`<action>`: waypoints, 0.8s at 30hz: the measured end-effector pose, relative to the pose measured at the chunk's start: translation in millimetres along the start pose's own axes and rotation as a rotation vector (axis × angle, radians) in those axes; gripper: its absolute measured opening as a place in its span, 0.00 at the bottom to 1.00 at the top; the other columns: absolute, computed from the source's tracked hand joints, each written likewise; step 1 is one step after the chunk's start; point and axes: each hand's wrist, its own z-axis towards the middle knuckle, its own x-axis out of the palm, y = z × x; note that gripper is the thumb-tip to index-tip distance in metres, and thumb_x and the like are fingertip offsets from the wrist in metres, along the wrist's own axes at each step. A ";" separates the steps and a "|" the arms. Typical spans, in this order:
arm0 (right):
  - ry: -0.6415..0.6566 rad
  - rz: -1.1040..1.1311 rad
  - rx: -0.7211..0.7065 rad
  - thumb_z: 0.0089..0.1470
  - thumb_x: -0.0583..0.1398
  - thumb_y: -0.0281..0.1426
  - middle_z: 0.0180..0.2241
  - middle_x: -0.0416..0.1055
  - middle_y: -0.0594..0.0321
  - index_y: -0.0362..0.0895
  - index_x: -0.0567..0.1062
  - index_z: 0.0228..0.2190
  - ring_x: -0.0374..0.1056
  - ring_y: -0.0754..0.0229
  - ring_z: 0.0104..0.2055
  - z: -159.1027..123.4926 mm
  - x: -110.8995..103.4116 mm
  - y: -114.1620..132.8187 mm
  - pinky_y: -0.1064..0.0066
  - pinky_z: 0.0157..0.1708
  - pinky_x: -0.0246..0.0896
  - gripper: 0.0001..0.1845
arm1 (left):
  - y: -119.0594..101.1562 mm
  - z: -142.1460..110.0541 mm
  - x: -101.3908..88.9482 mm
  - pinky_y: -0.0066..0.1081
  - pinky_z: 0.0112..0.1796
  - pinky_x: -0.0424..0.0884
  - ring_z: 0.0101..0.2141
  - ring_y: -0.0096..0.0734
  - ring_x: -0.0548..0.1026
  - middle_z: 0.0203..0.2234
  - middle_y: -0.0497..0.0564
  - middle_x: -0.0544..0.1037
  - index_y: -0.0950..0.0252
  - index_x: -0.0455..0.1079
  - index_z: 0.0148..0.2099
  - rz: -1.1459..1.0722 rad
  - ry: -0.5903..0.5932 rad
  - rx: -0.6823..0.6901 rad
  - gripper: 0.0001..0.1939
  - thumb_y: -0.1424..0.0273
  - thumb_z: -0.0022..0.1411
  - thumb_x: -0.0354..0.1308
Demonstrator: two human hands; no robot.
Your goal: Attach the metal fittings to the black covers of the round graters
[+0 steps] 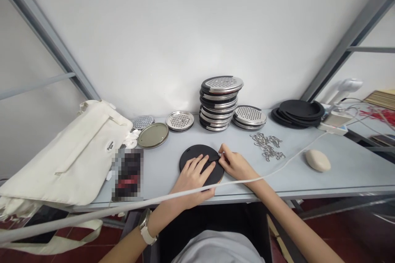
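Observation:
A round black disc (195, 153) lies flat near the table's front edge, with a thin coloured rim showing at its lower right. My left hand (193, 174) rests on it, palm down with the fingers stretched out. At the disc's right edge my right hand (233, 163) is closed in a pinch on a small shiny piece, perhaps a metal clip, mostly covered by the fingers. Several similar silver metal clips (268, 146) lie in a loose pile to the right. Behind the disc stands a tall stack of round perforated metal plates (222, 86) with black rims.
A shorter plate stack (249, 116) and black round covers (300, 109) stand at the back right. Olive discs (153, 134) and a perforated plate (180, 121) lie left. A white cable (173, 195) crosses before my arms. A cream bag (70, 152) fills the left; a mouse (317, 160) lies right.

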 end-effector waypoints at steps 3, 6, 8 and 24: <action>-0.006 -0.007 -0.001 0.56 0.48 0.28 0.20 0.61 0.70 0.47 0.57 0.34 0.62 0.61 0.20 -0.1 0.6 -1.0 0.74 0.24 0.54 0.02 | 0.0 -0.2 0.4 0.45 0.55 0.57 0.60 0.47 0.56 0.60 0.58 0.59 0.63 0.56 0.63 0.005 0.005 -0.005 0.30 0.61 0.60 0.53; -0.007 -0.002 0.004 0.57 0.47 0.28 0.19 0.62 0.69 0.46 0.58 0.35 0.62 0.61 0.19 -0.1 1.3 -0.2 0.74 0.24 0.54 0.03 | 0.5 -0.6 0.7 0.45 0.56 0.57 0.60 0.47 0.56 0.60 0.58 0.59 0.63 0.56 0.63 0.006 0.007 -0.005 0.31 0.60 0.60 0.53; -0.017 0.005 0.012 0.59 0.46 0.29 0.20 0.63 0.68 0.45 0.59 0.38 0.63 0.60 0.20 -0.2 2.1 1.1 0.73 0.24 0.56 0.05 | 0.7 -0.8 1.0 0.44 0.56 0.56 0.61 0.47 0.55 0.60 0.58 0.60 0.64 0.56 0.63 0.005 0.007 -0.006 0.30 0.60 0.60 0.53; -0.040 0.083 0.014 0.63 0.43 0.32 0.24 0.66 0.63 0.45 0.56 0.39 0.66 0.58 0.24 0.7 4.1 0.8 0.70 0.27 0.58 0.06 | -0.4 0.0 0.6 0.45 0.55 0.58 0.60 0.48 0.57 0.60 0.58 0.60 0.63 0.57 0.63 0.005 -0.009 -0.005 0.30 0.60 0.60 0.53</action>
